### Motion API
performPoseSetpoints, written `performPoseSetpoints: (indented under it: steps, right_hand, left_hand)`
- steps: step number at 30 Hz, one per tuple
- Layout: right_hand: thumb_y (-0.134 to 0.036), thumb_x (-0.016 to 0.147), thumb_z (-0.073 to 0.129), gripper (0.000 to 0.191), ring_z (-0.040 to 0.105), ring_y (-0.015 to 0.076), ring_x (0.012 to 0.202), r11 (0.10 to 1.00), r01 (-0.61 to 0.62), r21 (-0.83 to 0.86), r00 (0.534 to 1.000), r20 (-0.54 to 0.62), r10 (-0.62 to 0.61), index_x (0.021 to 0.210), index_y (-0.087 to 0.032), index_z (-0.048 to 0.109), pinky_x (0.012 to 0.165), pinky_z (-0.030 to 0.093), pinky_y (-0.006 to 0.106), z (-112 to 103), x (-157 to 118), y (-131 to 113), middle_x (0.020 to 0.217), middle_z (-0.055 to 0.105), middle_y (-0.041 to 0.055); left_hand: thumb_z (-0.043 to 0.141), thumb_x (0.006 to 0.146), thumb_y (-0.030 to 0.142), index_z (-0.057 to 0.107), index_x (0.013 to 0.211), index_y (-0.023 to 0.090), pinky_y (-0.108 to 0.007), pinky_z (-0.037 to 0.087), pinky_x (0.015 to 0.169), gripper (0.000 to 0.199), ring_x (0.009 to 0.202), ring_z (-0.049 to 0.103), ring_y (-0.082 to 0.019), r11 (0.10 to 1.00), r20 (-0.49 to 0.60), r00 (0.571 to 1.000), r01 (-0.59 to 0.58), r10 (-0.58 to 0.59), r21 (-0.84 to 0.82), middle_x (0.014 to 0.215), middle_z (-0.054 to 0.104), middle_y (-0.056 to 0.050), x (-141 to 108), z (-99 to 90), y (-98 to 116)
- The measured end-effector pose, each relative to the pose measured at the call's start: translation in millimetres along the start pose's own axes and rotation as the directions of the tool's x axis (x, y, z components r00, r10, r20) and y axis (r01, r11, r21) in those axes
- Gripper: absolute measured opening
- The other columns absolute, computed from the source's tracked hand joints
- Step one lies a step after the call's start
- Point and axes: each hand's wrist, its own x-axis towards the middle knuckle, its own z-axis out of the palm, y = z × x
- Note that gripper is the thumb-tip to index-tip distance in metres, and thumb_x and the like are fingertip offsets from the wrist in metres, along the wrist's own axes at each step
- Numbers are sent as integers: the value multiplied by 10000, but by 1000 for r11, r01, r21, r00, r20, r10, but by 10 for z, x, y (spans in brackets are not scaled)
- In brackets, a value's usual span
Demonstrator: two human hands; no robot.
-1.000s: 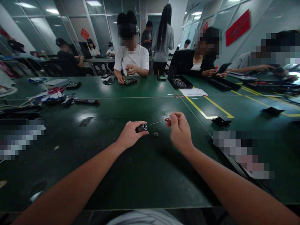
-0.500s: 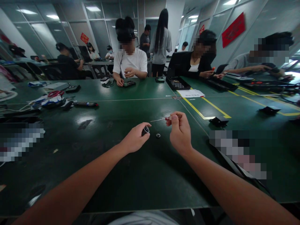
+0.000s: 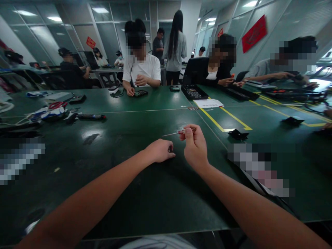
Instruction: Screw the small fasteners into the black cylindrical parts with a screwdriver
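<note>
My right hand [image 3: 196, 148] is closed round the red handle of a thin screwdriver [image 3: 181, 132], its bare metal shaft pointing left above the table. Low over the green tabletop, my left hand [image 3: 160, 151] curls its fingers and thumb round a small dark round part [image 3: 169, 149]. Only a sliver of that part shows between the fingers. The screwdriver's tip is just above and beyond the left hand, apart from it. A small round metallic piece seen earlier on the table is hidden, and whether my left fingers hold it I cannot tell.
A dark pen-like tool [image 3: 92, 117] lies to the left, near a cluttered pile with red-handled scissors [image 3: 58, 105]. On the right are a black bracket-like piece [image 3: 238, 134] and yellow tape lines [image 3: 212, 120]. Across the table, a person in white [image 3: 141, 71] handles a small device.
My left hand has moved right and slightly down, over the spot where the small round piece lay, and its fingers now cover the dark part more. The right hand keeps its screwdriver grip.
</note>
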Motion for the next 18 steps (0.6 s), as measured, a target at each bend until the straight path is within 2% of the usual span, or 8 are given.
performPoseSetpoints:
  steps: [3, 6, 9, 11, 13, 16, 18]
  right_hand:
    - [-386, 1024, 445, 190, 619, 167, 723, 1000, 0, 2, 1000, 2, 0, 999, -234, 557, 718, 480, 355, -4, -14, -23, 779, 642, -1]
    - [-384, 1024, 444, 191, 620, 169, 735, 1000, -17, 8, 1000, 22, 17, 1010, -232, 560, 729, 482, 358, -8, -27, -28, 791, 639, 2]
    - [-385, 1023, 446, 195, 618, 170, 746, 999, -36, 8, 998, 45, 36, 1013, -233, 568, 740, 480, 360, -11, -31, -21, 792, 632, 2]
    - [-389, 1023, 448, 199, 617, 171, 751, 999, -48, 14, 997, 58, 47, 1013, -235, 574, 742, 478, 360, -8, -34, -9, 795, 632, 2]
    - [-395, 1021, 450, 201, 616, 173, 757, 998, -59, 26, 996, 71, 57, 1018, -240, 577, 742, 477, 359, 4, -42, 12, 803, 635, 3]
    - [-411, 1021, 448, 210, 615, 176, 764, 995, -93, 41, 991, 99, 88, 1020, -248, 580, 745, 477, 361, 36, -69, 68, 807, 637, 3]
    - [-422, 1021, 445, 219, 617, 180, 773, 990, -132, 51, 983, 135, 124, 1018, -251, 581, 751, 479, 364, 60, -89, 113, 810, 637, 5]
  left_hand:
    - [675, 856, 405, 704, 1023, 199, -302, 448, 688, 266, 852, 666, -216, 997, -27, 999, 36, -38, -68, 968, 726, -57, -105, -73, -77]
    - [683, 826, 358, 705, 1011, 195, -308, 457, 732, 248, 878, 654, -218, 983, -80, 993, 69, -84, -170, 995, 717, -59, -250, -144, -256]
    - [665, 834, 362, 709, 1058, 202, -315, 457, 736, 279, 816, 627, -192, 926, -102, 983, 108, -154, -361, 1037, 701, -59, -456, -224, -484]
    - [672, 834, 413, 707, 1127, 209, -304, 438, 677, 359, 742, 590, -170, 831, -70, 968, 167, -240, -531, 1022, 691, -63, -635, -289, -637]
    - [712, 805, 445, 711, 1113, 183, -282, 392, 615, 404, 702, 550, -157, 703, -58, 942, 205, -331, -681, 928, 678, -66, -839, -361, -789]
    - [772, 776, 380, 704, 1043, 148, -254, 379, 588, 361, 681, 510, -133, 490, -97, 884, 160, -457, -857, 860, 636, -51, -1165, -470, -1014]
    - [744, 817, 308, 679, 972, 139, -237, 386, 578, 239, 691, 504, -127, 359, -141, 817, 85, -559, -930, 828, 596, -28, -1381, -542, -1157]
